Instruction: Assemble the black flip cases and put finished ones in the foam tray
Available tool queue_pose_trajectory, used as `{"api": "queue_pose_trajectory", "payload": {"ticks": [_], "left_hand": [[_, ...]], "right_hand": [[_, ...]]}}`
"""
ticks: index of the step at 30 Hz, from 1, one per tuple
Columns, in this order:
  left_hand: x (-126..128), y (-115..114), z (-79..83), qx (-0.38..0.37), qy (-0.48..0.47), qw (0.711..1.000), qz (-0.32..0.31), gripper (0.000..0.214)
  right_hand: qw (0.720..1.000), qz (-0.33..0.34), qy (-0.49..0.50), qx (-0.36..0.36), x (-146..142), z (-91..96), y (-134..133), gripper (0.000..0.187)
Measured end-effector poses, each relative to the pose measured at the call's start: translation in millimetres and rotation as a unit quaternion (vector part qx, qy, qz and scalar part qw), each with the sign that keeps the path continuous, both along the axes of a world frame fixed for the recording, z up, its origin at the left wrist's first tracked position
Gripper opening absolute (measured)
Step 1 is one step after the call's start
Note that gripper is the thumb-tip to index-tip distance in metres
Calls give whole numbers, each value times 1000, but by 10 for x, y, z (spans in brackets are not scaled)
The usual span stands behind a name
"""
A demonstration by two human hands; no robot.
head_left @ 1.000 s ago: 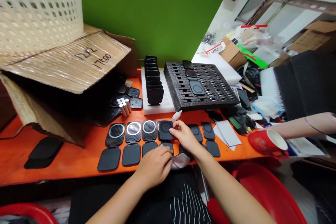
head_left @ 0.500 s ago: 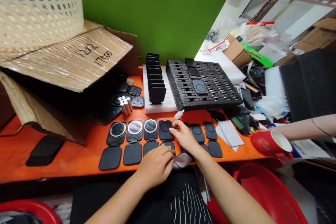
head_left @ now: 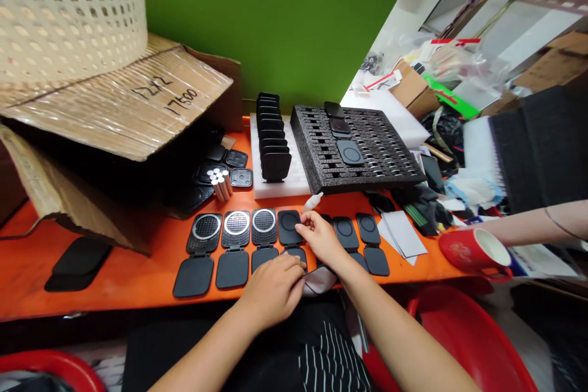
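Note:
A black folding wireless charger (head_left: 289, 220) lies open on the orange bench, a round ring on its upper panel. My right hand (head_left: 321, 239) pinches that panel's right edge with thumb and fingers. Over the lower panel rests my left hand (head_left: 274, 286), its bent fingers together and pressing the near part, which it mostly hides. To the left, more opened chargers show bare silver rings on grids, such as one (head_left: 236, 225). On the right, other chargers (head_left: 345, 231) have covered faces, one partly behind my right hand. A small white dropper bottle (head_left: 313, 201) lies just beyond my fingers.
Behind stand a row of black panels (head_left: 274, 162) on white foam and a slotted dark foam block (head_left: 367, 180). A cardboard box (head_left: 151, 104) overhangs the left, near silver-topped cylinders (head_left: 221, 187). Grey cards (head_left: 404, 236), a red mug (head_left: 473, 250) and another person's arm (head_left: 537, 223) are right.

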State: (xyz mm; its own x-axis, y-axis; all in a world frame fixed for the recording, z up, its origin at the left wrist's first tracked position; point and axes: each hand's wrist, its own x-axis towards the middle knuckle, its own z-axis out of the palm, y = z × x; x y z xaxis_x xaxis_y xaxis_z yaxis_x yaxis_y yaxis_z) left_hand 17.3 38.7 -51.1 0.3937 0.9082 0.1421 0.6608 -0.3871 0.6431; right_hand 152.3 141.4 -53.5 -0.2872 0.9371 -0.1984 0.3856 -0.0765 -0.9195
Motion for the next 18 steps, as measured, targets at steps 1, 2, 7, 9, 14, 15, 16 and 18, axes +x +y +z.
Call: {"api": "queue_pose_trajectory", "payload": {"ticks": [1, 2, 7, 9, 14, 15, 16, 18], "left_hand": [[0, 1, 0, 1, -1, 1000, 0, 17], [-1, 1, 0, 1, -2, 1000, -1, 17], [-1, 4, 4, -7, 0, 1000, -7, 17], [-1, 6, 9, -12, 0, 1000, -9, 17], [-1, 19, 22, -14, 3, 1000, -10, 16], [-2, 21, 23, -14, 2, 1000, -10, 16], [-3, 22, 23, -13, 2, 1000, -11, 17], [-6, 22, 20, -12, 3, 1000, -12, 17]], "right_hand": [[1000, 1, -5, 4, -2, -5, 1, 15], [1000, 2, -9, 9, -5, -9, 2, 15], [999, 8, -30, 37, -17, -12, 4, 13], [998, 11, -40, 44, -20, -8, 2, 13], [993, 33, -95, 68, -27, 32, -5, 8], [989, 41, -118, 80, -30, 50, -5, 6], [983, 52, -147, 97, -33, 72, -5, 4], [959, 91, -221, 152, -46, 124, -2, 4]]}}
